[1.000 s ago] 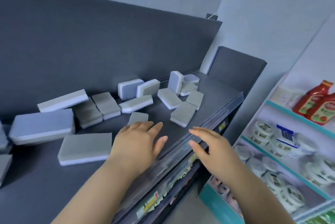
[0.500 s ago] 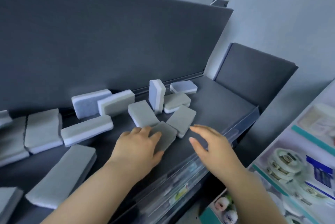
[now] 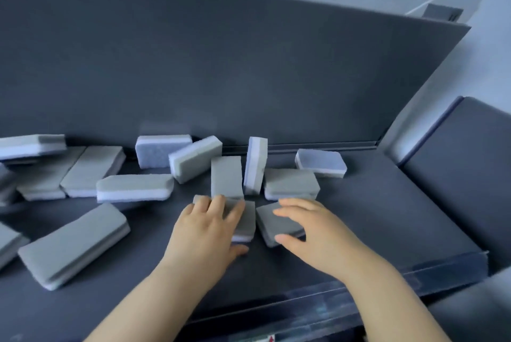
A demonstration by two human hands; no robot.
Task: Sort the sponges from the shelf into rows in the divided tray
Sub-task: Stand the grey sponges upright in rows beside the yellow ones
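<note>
Head, L hand (image 3: 204, 228) half-hides sponge (image 3: 246, 221), blurry

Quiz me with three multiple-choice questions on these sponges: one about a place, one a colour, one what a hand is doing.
1. Where does the upright sponge stand?
A. just beyond the left hand
B. at the shelf's front lip
C. in a box
2. What colour is the top of the sponge under that hand?
A. yellow
B. grey
C. red
3. What is the right hand doing?
A. hanging idle
B. pointing up
C. gripping a flat sponge
Answers: A, it rises right behind that hand; B, its top is grey; C, the hand clasps its edges.
</note>
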